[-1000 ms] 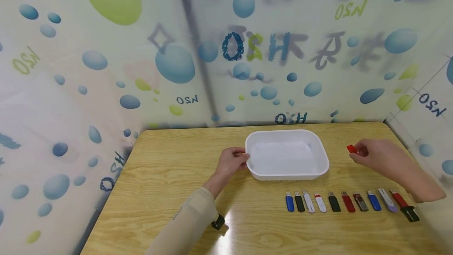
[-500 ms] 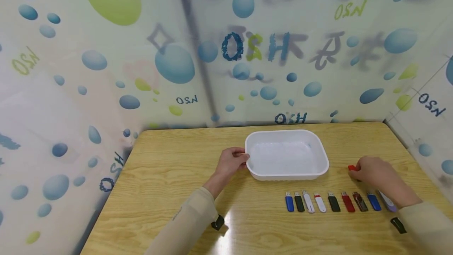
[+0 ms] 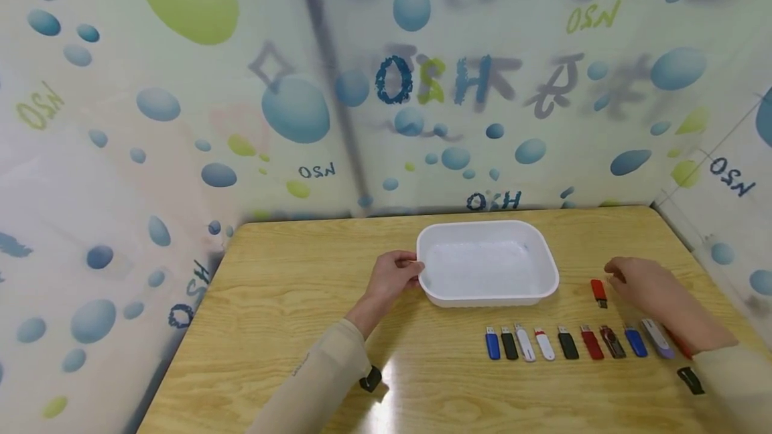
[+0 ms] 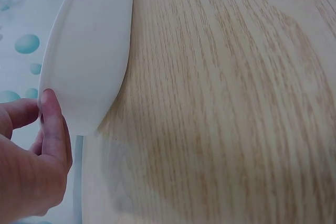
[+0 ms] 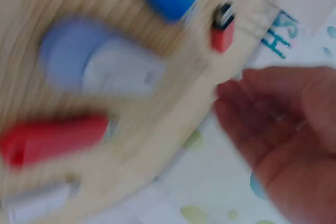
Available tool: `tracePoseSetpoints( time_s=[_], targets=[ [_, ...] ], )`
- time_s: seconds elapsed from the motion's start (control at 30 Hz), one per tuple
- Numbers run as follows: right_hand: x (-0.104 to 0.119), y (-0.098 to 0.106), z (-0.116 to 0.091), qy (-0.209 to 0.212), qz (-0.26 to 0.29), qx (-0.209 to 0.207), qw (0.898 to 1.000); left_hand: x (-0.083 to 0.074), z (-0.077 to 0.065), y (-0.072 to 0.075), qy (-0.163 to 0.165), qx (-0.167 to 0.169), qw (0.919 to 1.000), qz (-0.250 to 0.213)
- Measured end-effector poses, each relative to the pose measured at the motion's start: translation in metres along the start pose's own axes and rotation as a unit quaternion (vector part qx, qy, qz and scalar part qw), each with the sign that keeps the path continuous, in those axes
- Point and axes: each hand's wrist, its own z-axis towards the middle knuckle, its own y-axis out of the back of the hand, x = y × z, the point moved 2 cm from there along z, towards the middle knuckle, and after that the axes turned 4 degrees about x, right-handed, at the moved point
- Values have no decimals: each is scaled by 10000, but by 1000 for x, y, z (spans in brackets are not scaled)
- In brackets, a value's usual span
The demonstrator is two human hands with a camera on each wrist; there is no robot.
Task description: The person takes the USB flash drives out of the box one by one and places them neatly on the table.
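My left hand (image 3: pixel 392 278) pinches the left rim of a white plastic basin (image 3: pixel 482 301), thumb and fingers on either side of its edge in the left wrist view. A small red USB stick (image 3: pixel 598 290) lies on the table to the right of the basin, its black-and-metal plug end toward the person. Just right of that stick, my right hand (image 3: pixel 647 292) hovers apart from it. Nothing shows between its loosely bent fingers (image 5: pixel 231 95) in the blurred right wrist view.
Several USB sticks form a row in front of the basin, from a blue one (image 3: pixel 492 344) to a white-and-purple one (image 3: pixel 657 339). A red stick (image 5: pixel 58 136) is partly hidden by my right arm in the head view. Patterned sheeting (image 3: pixel 398 119) stands behind the wooden table (image 3: pixel 301 286).
My right hand lowered the red USB stick onto the table, let go of it and moved slightly right. The left hand stays on the basin.
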Motion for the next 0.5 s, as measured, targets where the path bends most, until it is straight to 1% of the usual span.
tracePoseSetpoints(
  time_s=[0.03, 0.1, 0.17, 0.23, 0.37, 0.5],
  targets=[
    [-1, 1, 1, 346, -191, -124, 9991, 0, 0, 0, 18, -13, 10000, -5],
    [0, 0, 1, 924, -438, -200, 9946, -1, 0, -1, 38, -10, 10000, -12],
    [1, -2, 1, 1392, -589, -237, 9882, -1, 0, -1, 93, -7, 10000, -24],
    [0, -6, 0, 1765, -743, -348, 9809, -1, 0, -2, 135, -9, 9999, -17],
    [-2, -15, -2, 2226, -894, -628, 9688, -1, -1, -3, 142, -7, 9999, -34],
    [-6, -22, -3, 2437, -1028, -800, 9611, -1, 0, -4, 83, 29, 9999, -85]
  ],
)
